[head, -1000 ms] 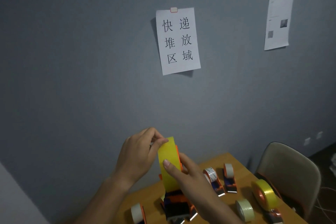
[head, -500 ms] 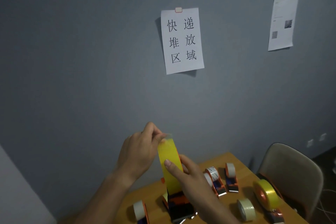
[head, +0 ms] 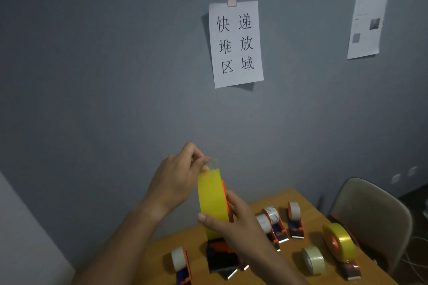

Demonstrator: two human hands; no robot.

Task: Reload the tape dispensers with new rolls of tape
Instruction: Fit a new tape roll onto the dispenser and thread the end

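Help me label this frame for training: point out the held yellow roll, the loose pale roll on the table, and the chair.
Yellow roll (head: 212,199), head view, on its outer yellow face.
Pale roll (head: 316,259), head view, on its outer band.
Chair (head: 370,210), head view, on the backrest.

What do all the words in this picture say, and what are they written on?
"快递堆放区域": on the white paper sign clipped to the grey wall, in two columns.
The second sheet at upper right: print too small and blurred to read.
The white tape roll on the table: faint marks, unreadable.
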